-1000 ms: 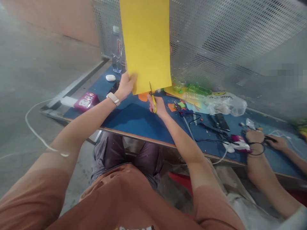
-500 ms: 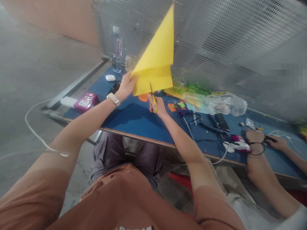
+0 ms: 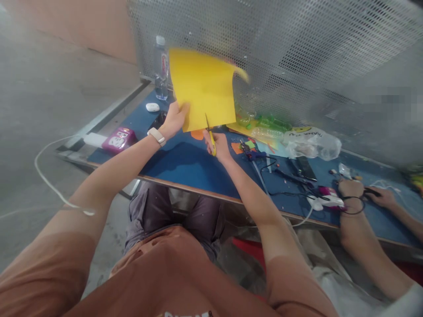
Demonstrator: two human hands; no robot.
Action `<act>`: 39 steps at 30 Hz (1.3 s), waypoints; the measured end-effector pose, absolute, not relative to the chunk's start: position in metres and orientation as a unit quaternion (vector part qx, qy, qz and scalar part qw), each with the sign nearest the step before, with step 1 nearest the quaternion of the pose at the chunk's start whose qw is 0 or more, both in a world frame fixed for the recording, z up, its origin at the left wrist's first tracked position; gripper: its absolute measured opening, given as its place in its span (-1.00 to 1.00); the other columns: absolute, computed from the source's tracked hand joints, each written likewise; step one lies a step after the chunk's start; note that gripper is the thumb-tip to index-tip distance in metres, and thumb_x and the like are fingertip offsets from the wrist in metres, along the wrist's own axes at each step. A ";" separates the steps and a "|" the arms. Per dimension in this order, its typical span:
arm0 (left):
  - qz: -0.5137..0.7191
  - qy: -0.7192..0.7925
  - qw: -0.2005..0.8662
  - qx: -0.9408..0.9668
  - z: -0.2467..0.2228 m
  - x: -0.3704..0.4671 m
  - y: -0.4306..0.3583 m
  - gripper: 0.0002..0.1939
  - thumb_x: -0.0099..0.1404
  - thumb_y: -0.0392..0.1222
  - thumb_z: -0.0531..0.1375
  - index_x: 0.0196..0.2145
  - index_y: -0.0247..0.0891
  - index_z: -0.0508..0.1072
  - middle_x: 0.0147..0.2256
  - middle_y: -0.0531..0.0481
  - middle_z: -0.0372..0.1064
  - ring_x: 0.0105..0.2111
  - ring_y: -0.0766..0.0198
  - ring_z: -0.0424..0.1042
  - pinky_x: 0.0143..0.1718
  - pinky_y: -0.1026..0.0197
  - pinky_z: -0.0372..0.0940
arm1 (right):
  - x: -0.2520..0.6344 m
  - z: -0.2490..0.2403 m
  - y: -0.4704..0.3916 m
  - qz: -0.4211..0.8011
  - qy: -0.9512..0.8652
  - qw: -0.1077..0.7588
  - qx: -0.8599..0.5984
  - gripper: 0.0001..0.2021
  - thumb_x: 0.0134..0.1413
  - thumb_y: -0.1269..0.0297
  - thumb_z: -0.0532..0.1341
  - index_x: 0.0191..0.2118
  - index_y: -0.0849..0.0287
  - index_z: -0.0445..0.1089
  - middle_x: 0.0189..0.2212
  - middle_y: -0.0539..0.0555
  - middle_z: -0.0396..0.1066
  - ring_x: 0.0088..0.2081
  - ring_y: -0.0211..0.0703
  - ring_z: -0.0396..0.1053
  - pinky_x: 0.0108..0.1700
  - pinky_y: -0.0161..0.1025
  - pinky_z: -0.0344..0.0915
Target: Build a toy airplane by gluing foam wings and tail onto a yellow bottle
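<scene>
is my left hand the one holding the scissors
No, the yellow-handled scissors are in your right hand, while your left hand grips the edge of the yellow sheet.

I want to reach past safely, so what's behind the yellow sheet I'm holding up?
Behind the yellow sheet, part of the grey mesh panel shows around its top and right edges. Whatever sits directly behind its middle is covered.
</scene>
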State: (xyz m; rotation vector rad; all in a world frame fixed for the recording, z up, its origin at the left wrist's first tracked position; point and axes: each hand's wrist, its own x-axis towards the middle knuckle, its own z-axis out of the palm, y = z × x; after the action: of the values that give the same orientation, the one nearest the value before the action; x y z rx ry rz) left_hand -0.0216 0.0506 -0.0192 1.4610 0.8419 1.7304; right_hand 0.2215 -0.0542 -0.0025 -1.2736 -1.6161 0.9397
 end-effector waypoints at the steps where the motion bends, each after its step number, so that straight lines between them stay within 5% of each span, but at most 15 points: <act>1: 0.667 0.324 0.357 0.568 -0.019 -0.021 0.050 -0.31 0.62 0.58 0.50 0.09 -0.17 0.74 0.10 -0.25 0.81 0.35 -0.31 0.77 0.51 -0.35 0.66 | 0.222 -0.004 -0.054 0.372 -0.648 0.430 -0.507 -0.10 0.41 -0.71 0.49 -0.51 0.03 0.33 -0.72 -0.07 0.25 -0.68 -0.28 0.30 -0.60 -0.36 0.20; 10: 0.661 0.328 0.386 0.554 -0.022 -0.018 0.049 -0.48 0.68 0.34 0.53 0.10 -0.21 0.70 0.05 -0.27 0.76 0.39 -0.34 0.74 0.40 -0.25 0.73 | 0.218 -0.003 -0.053 0.406 -0.623 0.436 -0.507 -0.12 0.45 -0.64 0.53 -0.51 0.02 0.32 -0.71 -0.08 0.24 -0.70 -0.30 0.27 -0.62 -0.35 0.19; 17: 0.663 0.315 0.393 0.554 -0.018 -0.019 0.046 -0.41 0.62 0.42 0.59 0.02 -0.21 0.72 0.02 -0.25 0.80 0.37 -0.31 0.77 0.41 -0.25 0.73 | 0.222 -0.005 -0.050 0.401 -0.638 0.444 -0.486 -0.09 0.33 -0.72 0.56 -0.55 0.02 0.35 -0.72 -0.08 0.23 -0.71 -0.30 0.26 -0.64 -0.34 0.17; 25: 0.658 0.307 0.405 0.555 -0.014 -0.015 0.039 -0.60 0.64 0.18 0.61 -0.02 -0.22 0.73 -0.03 -0.21 0.77 0.33 -0.30 0.78 0.40 -0.28 0.73 | 0.219 -0.006 -0.051 0.418 -0.621 0.442 -0.495 -0.10 0.43 -0.65 0.54 -0.55 0.03 0.34 -0.73 -0.09 0.20 -0.72 -0.33 0.22 -0.65 -0.37 0.15; 39: 0.652 0.276 0.426 0.563 -0.018 -0.012 0.041 -0.38 0.62 0.47 0.59 0.05 -0.20 0.75 0.09 -0.27 0.84 0.42 -0.36 0.78 0.43 -0.38 0.76 | 0.215 0.000 -0.053 0.418 -0.605 0.437 -0.518 -0.19 0.58 -0.40 0.56 -0.53 0.03 0.31 -0.73 -0.10 0.19 -0.71 -0.31 0.24 -0.65 -0.38 0.15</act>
State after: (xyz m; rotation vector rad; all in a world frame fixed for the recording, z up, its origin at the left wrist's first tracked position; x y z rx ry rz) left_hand -0.0119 0.0411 -0.0177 1.4070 0.6911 1.6307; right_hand 0.2150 -0.0530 0.0005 -1.2883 -1.5037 1.0406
